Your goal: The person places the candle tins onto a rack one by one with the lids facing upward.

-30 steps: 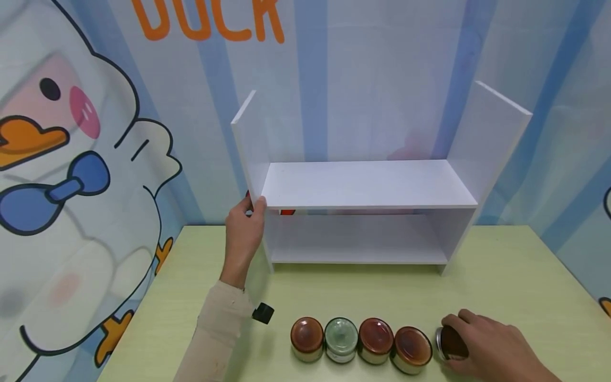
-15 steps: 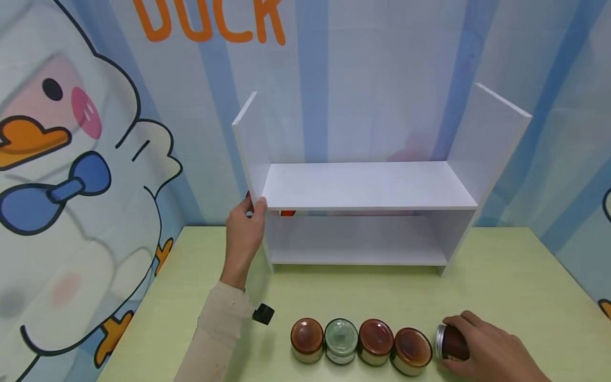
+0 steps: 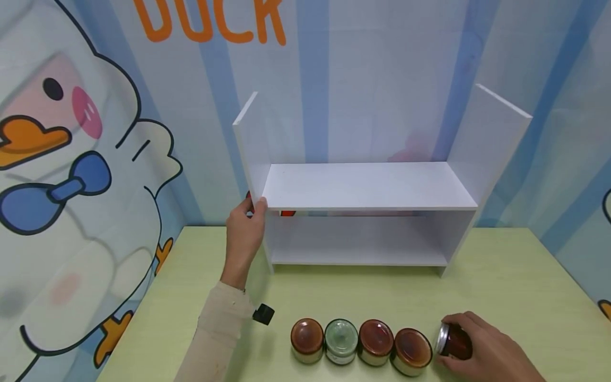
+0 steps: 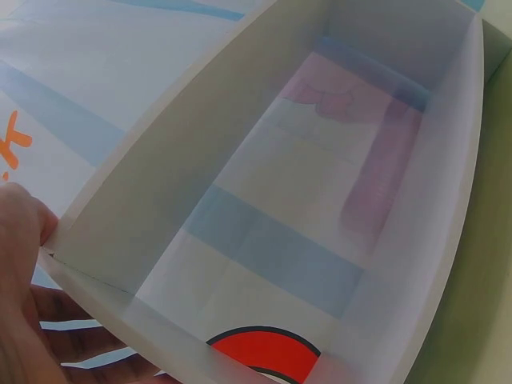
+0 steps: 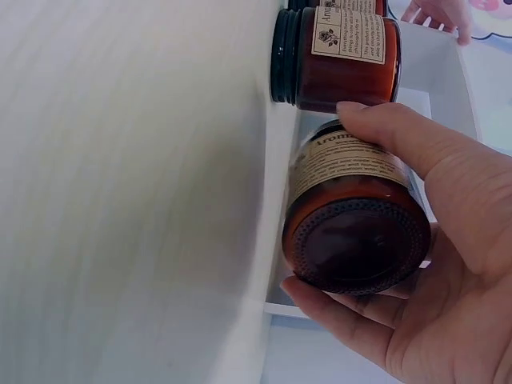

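Note:
In the head view my left hand (image 3: pixel 242 241) grips the left side panel of a white two-tier shelf (image 3: pixel 369 185), thumb at its front edge. The left wrist view has this hand's fingers (image 4: pixel 76 352) lying along the panel's outer side. My right hand (image 3: pixel 494 350) holds an amber glass jar (image 3: pixel 457 342) on its side at the right end of a jar row, its silver lid pointing left. The right wrist view shows its paper label and dark round base (image 5: pixel 356 244). Just beside it stands another amber jar (image 3: pixel 412 350), bottom up.
Farther left in the row are two amber jars (image 3: pixel 307 339) (image 3: pixel 376 342) with a green glass jar (image 3: pixel 341 340) between them. The pale green table (image 3: pixel 348 292) carries everything. A cartoon-printed backdrop (image 3: pixel 382 79) rises behind the shelf.
The jar in my right hand has turned slightly, its lid swinging a little up and to the right. My left hand and the shelf have stayed in place.

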A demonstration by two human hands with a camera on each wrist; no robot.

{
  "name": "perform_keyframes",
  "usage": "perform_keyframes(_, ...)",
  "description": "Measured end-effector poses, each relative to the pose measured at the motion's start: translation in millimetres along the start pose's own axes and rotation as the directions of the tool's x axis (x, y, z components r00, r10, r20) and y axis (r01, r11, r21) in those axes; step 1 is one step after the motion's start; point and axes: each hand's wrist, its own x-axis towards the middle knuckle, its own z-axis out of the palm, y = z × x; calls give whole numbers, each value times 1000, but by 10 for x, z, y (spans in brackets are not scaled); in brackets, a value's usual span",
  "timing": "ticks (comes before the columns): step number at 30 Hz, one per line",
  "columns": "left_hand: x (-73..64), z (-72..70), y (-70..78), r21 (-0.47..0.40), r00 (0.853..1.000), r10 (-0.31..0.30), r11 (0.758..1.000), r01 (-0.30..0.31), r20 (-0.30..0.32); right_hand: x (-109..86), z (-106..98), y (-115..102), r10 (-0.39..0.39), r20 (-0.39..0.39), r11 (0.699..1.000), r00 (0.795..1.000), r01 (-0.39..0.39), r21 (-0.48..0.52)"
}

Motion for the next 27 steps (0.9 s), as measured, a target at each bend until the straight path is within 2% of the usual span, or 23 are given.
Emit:
perform_keyframes(8, -2, -10, 13, 3, 1000, -13, 1000, 13, 9, -18, 0, 11, 10, -51, 999, 999, -8, 39)
perform_keyframes(13, -20, -32, 26, -4, 1000, -13, 1000, 13, 21, -24, 13, 14, 38, -56, 997, 998, -33, 75)
perform_keyframes(19, -18, -31, 27, -2, 1000, -15, 1000, 15, 14, -66, 43, 16, 24, -95, 988, 995, -9, 153)
perform_keyframes(23, -10, -26, 25, 4, 1000, -21, 1000, 21, 15, -86, 43, 22, 40, -73, 971, 997, -22, 237)
perform_keyframes(27, -6, -26, 19, 2, 1000, -18, 1000, 18, 15, -88, 35, 30, 64, -40, 960, 997, -50, 277)
